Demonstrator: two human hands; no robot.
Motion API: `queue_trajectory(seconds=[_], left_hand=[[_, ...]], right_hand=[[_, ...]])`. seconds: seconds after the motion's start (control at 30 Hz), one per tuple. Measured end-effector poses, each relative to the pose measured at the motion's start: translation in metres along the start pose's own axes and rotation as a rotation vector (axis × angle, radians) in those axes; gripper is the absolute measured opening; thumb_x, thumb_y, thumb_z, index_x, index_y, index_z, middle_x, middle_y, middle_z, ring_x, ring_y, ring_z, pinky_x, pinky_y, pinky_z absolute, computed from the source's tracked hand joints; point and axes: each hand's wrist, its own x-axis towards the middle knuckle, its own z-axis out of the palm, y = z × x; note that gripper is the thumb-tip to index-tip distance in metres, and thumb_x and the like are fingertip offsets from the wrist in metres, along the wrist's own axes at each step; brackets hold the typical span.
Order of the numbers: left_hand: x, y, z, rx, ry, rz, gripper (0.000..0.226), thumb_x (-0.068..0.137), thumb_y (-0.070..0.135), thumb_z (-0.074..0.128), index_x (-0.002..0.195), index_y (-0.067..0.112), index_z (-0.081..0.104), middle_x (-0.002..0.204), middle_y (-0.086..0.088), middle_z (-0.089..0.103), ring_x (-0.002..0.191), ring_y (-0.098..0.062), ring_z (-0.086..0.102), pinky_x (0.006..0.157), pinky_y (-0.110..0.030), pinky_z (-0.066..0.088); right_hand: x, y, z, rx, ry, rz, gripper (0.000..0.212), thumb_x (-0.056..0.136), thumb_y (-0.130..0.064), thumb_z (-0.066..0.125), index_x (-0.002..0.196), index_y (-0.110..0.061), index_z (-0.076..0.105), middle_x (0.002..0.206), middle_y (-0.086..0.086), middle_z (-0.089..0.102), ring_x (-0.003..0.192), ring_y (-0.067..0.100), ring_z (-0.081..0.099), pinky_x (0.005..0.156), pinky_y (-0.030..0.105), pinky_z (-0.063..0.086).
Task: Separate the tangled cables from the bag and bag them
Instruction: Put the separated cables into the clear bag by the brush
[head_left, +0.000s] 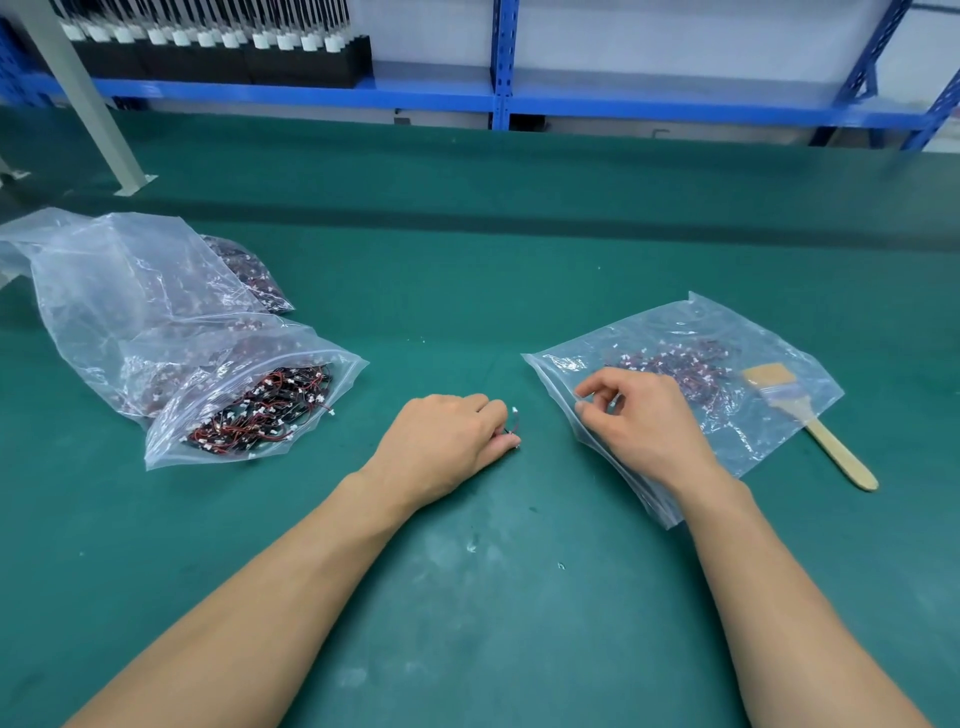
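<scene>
I'm seeing clear, glossy plastic crinkling on the left bags (104, 291) and the right bag (769, 436). The cables (260, 410) are showing red and black sheathing with white plastic plugs. The mat (467, 260) is looking matt green, scuffed pale in patches. The brush (831, 447) handle is reading as bare wood.

Right of my fingers (597, 387) a wooden-handled brush (831, 444) lies on the green table (467, 286); blue shelving (503, 98) stands well beyond.
</scene>
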Motion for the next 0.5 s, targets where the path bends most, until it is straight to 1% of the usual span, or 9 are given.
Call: queue_trajectory(seconds=[0.13,0.27,0.37,0.43,0.5], left_hand=[[-0.0006,0.0004,0.0009,0.035,0.006,-0.035,0.033,0.102,0.053,0.036,0.087,0.024,0.044,0.081,0.005,0.062,0.067,-0.026,0.056,0.054,-0.030,0.030],[-0.0016,-0.0015,0.0000,0.000,0.035,-0.040,0.034,0.101,0.051,0.039,0.086,0.022,0.047,0.078,0.004,0.062,0.063,-0.029,0.056,0.053,-0.030,0.032],[-0.0014,-0.0028,-0.0009,-0.048,0.081,-0.062,0.034,0.101,0.050,0.046,0.083,0.021,0.045,0.071,0.004,0.062,0.060,-0.031,0.055,0.053,-0.030,0.033],[-0.0012,-0.0028,-0.0013,-0.067,0.111,-0.075,0.034,0.100,0.049,0.049,0.083,0.020,0.048,0.065,0.002,0.062,0.058,-0.032,0.055,0.052,-0.030,0.033],[-0.0004,-0.0025,-0.0021,-0.074,0.096,-0.116,0.034,0.101,0.050,0.045,0.088,0.019,0.053,0.064,-0.001,0.062,0.059,-0.033,0.055,0.055,-0.032,0.036]], right_hand=[[0.0008,-0.0007,0.0002,-0.002,0.008,-0.002,0.015,0.085,-0.023,0.071,0.083,-0.037,0.068,0.071,-0.028,0.062,0.067,-0.001,0.054,0.066,0.027,0.047],[0.0014,-0.0005,-0.0005,0.009,0.018,-0.009,0.015,0.086,-0.024,0.071,0.081,-0.038,0.067,0.071,-0.027,0.062,0.065,0.002,0.054,0.067,0.027,0.048],[0.0012,-0.0006,-0.0010,0.027,0.027,-0.007,0.016,0.085,-0.023,0.071,0.080,-0.038,0.067,0.071,-0.026,0.062,0.062,0.003,0.053,0.064,0.025,0.045],[0.0006,-0.0007,-0.0015,0.045,0.037,-0.006,0.016,0.085,-0.022,0.071,0.080,-0.036,0.068,0.070,-0.024,0.062,0.059,0.005,0.051,0.063,0.024,0.044],[0.0002,-0.0014,-0.0023,0.060,0.044,-0.007,0.015,0.085,-0.021,0.072,0.081,-0.035,0.069,0.069,-0.023,0.063,0.057,0.005,0.051,0.062,0.022,0.044]])
